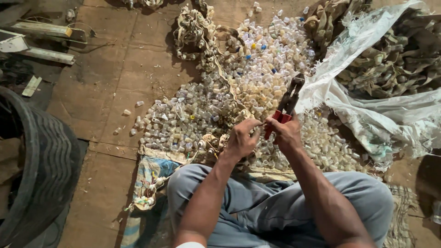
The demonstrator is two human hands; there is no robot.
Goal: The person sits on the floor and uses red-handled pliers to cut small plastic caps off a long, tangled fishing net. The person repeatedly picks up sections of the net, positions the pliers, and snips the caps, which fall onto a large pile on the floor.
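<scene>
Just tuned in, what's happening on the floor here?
A person sits on the floor with both hands out over a big pile of small plastic caps. The right hand grips red-handled pliers, jaws pointing away. The left hand pinches something small beside the handles; what it is cannot be made out. A torn white sack lies to the right, a tyre to the left.

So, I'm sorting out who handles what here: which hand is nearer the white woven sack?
Right. The right hand, gripping the red-handled cutters, sits just beside the white woven sack. The left hand is farther away, on the far side of the cutters.
</scene>
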